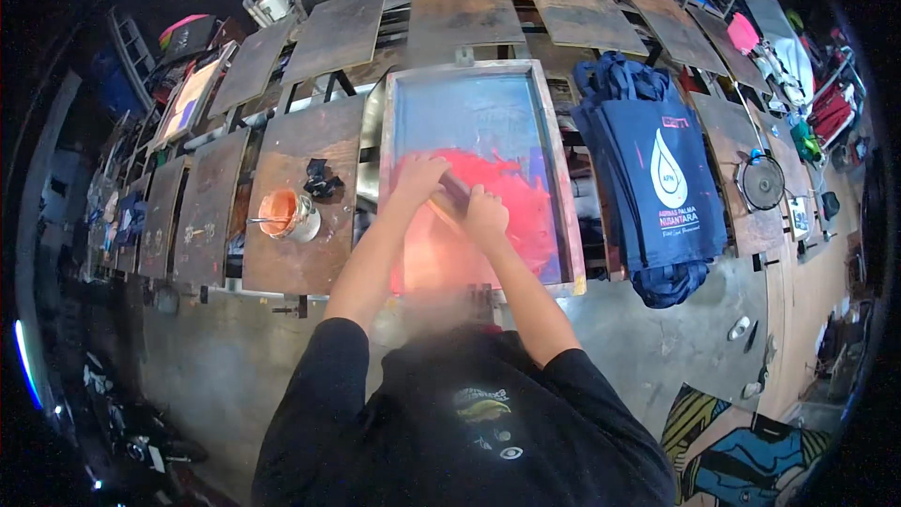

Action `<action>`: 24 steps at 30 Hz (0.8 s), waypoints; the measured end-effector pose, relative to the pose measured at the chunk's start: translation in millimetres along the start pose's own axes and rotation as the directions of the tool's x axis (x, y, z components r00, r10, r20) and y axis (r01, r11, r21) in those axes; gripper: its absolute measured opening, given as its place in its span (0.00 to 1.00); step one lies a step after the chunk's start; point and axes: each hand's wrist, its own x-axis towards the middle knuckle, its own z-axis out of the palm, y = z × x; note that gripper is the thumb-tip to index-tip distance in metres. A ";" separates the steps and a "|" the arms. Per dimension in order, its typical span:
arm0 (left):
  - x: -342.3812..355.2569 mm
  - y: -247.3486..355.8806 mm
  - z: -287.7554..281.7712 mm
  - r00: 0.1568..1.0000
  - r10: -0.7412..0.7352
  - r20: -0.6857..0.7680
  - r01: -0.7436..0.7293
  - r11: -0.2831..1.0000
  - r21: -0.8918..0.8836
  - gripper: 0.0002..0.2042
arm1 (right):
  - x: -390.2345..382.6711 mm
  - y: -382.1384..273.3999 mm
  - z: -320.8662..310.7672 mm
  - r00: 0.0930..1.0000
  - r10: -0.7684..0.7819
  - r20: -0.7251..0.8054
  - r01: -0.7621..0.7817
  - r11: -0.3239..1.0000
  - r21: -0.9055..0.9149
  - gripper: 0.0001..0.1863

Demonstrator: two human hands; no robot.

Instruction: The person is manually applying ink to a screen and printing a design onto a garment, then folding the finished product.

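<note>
The left hand [424,176] and right hand [488,210] are clamping their fingers on opposite ends of the squeegee [454,190], apparently for even pressure, while it is slanting across red ink [507,192] inside the framed screen [547,131], whose rim is seemingly containing the spread.

A wood-rimmed screen [507,67] is laid flat, its mesh [460,113] left blue toward the far edge. Red ink [511,197] is spread toward the near edge; a brown squeegee [455,190] is held slantwise, left end farther out.
</note>
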 end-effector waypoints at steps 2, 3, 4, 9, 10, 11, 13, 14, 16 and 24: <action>-14.7 -7.8 -2.0 0.999 -0.051 0.003 0.051 0.999 -0.015 0.25 | 3.3 -7.9 1.8 0.997 -0.067 0.033 0.069 0.997 -0.034 0.19; -24.9 -13.9 0.3 0.995 -0.098 -0.003 0.098 0.995 -0.029 0.25 | 4.0 -14.1 2.1 0.995 -0.085 0.046 0.086 0.996 -0.032 0.19; -33.9 -20.4 2.4 0.993 -0.120 0.005 0.120 0.992 -0.027 0.25 | 5.1 -20.5 2.3 0.990 -0.131 0.047 0.134 0.990 -0.053 0.19; -76.3 -36.6 5.2 0.953 -0.302 0.005 0.296 0.934 -0.201 0.25 | 18.2 -42.1 4.1 0.944 -0.274 0.181 0.289 0.955 -0.064 0.24; -83.7 -34.5 3.6 0.946 -0.323 0.004 0.318 0.927 -0.200 0.25 | 20.1 -43.5 3.8 0.922 -0.305 0.239 0.330 0.941 -0.070 0.24; -90.2 -26.8 3.7 0.931 -0.364 -0.024 0.352 0.913 -0.205 0.25 | 21.6 -44.5 2.9 0.896 -0.333 0.295 0.369 0.926 -0.076 0.24; -104.9 -14.9 4.8 0.892 -0.436 -0.115 0.413 0.893 -0.179 0.25 | 15.3 -49.9 -0.8 0.880 -0.379 0.286 0.420 0.902 -0.096 0.24; -112.4 -14.8 3.3 0.880 -0.459 -0.121 0.435 0.882 -0.180 0.25 | 10.4 -54.0 -1.5 0.875 -0.404 0.268 0.445 0.888 -0.116 0.23; -113.3 -3.1 -6.9 0.847 -0.532 -0.013 0.521 0.833 -0.185 0.25 | 5.0 -51.9 4.6 0.859 -0.450 0.245 0.490 0.861 -0.135 0.21; -147.4 22.7 -21.9 0.793 -0.598 -0.113 0.584 0.800 -0.135 0.22 | -10.5 -43.6 10.3 0.761 -0.606 0.231 0.646 0.741 -0.184 0.19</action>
